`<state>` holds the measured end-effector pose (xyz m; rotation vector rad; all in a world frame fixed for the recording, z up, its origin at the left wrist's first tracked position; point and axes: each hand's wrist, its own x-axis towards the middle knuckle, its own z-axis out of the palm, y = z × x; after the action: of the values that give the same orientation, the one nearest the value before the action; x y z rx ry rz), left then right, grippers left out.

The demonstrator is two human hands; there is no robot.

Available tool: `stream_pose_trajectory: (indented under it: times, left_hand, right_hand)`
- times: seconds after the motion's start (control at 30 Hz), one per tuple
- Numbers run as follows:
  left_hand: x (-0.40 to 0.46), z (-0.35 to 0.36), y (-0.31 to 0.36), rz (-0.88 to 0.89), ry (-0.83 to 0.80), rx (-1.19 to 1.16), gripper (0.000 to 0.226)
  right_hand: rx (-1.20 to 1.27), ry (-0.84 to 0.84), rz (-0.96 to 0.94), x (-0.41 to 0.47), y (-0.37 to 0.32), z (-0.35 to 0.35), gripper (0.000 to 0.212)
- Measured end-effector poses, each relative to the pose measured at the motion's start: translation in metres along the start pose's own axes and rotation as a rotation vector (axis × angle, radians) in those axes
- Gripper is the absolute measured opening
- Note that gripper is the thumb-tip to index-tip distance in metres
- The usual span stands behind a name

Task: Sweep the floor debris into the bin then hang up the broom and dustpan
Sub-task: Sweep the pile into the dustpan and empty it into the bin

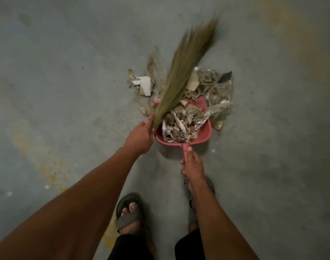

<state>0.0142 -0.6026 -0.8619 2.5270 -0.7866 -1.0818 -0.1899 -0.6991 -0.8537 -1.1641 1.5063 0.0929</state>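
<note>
Head cam, looking straight down at a grey concrete floor (57, 72) w/ some yellowish stains. Landmark here is the pink dustpan (204, 136), sitting on the floor just ahead of the person's feet, mouth pointing away from them.

Right hand (193, 166) is clenched around the dustpan handle, thumb lying along the top of it. Left hand (140, 136) is just left of the dustpan, wrapped round the bound end of a grass broom (184, 72), index finger stretched up along the bristles. Broom runs from the dustpan's left edge up and away to the right, tip blurred, so can't make out its far end properly.

Debris (181, 124) is partly in the dustpan already: crumpled paper, clear plastic, bits of scrap piled inside. More of it (216, 87) lies on the floor beyond the dustpan mouth and off its right side, plus a white broken chunk (145, 85) beyond the dustpan to the left of the broom.

2 feet in grey sandals (131, 212) behind the dustpan, the right one mostly hidden by the right arm. No bin in shot.
</note>
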Motion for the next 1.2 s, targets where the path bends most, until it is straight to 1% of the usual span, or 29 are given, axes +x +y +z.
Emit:
stream_pose_trajectory:
  times: [0.1, 0.2, 0.33, 0.43, 0.53, 0.6, 0.67, 0.7, 0.8, 0.83, 0.97, 1.1, 1.2]
  left_hand:
    - [-0.04, 0.019, -0.002, 0.023, -0.039, -0.036, 0.064]
    - [-0.075, 0.02, -0.006, 0.087, -0.026, -0.082, 0.063]
    - [-0.107, -0.002, -0.008, 0.136, 0.081, -0.21, 0.059]
    - [-0.112, -0.03, 0.001, 0.147, 0.171, -0.281, 0.058]
    - [-0.108, -0.063, 0.014, 0.11, 0.264, -0.317, 0.057]
    - [-0.105, -0.082, 0.022, 0.093, 0.315, -0.318, 0.057]
    - [-0.103, -0.099, 0.031, 0.078, 0.355, -0.299, 0.056]
    - [-0.103, -0.106, 0.034, 0.058, 0.362, -0.296, 0.057]
    - [-0.105, -0.121, 0.043, -0.008, 0.341, -0.288, 0.058]
    - [-0.107, -0.124, 0.046, -0.015, 0.326, -0.285, 0.059]
    - [-0.121, -0.12, 0.057, -0.024, 0.243, -0.234, 0.058]
    - [-0.139, -0.097, 0.071, -0.032, 0.189, -0.177, 0.058]
    - [-0.156, -0.068, 0.093, -0.053, 0.145, -0.186, 0.058]
  right_hand:
    - [-0.001, -0.005, -0.022, 0.0, 0.006, 0.0, 0.041]
    - [0.017, -0.017, -0.009, -0.011, 0.007, -0.003, 0.041]
    - [0.04, -0.043, -0.028, -0.034, 0.008, -0.011, 0.054]
    - [0.025, -0.043, -0.056, -0.058, 0.012, -0.019, 0.059]
    - [-0.007, -0.039, -0.05, -0.079, 0.017, -0.034, 0.06]
    - [-0.044, -0.043, -0.037, -0.091, 0.023, -0.047, 0.069]
    - [-0.053, -0.002, -0.043, -0.101, 0.029, -0.059, 0.075]
    - [-0.028, 0.018, -0.037, -0.107, 0.029, -0.065, 0.074]
    - [0.088, 0.055, -0.005, -0.124, 0.023, -0.082, 0.06]
    - [0.11, 0.056, -0.012, -0.128, 0.022, -0.088, 0.058]
    - [0.204, 0.069, -0.052, -0.138, 0.026, -0.111, 0.063]
    - [0.288, 0.077, -0.038, -0.145, 0.029, -0.134, 0.056]
    - [0.336, 0.089, -0.035, -0.15, 0.043, -0.165, 0.057]
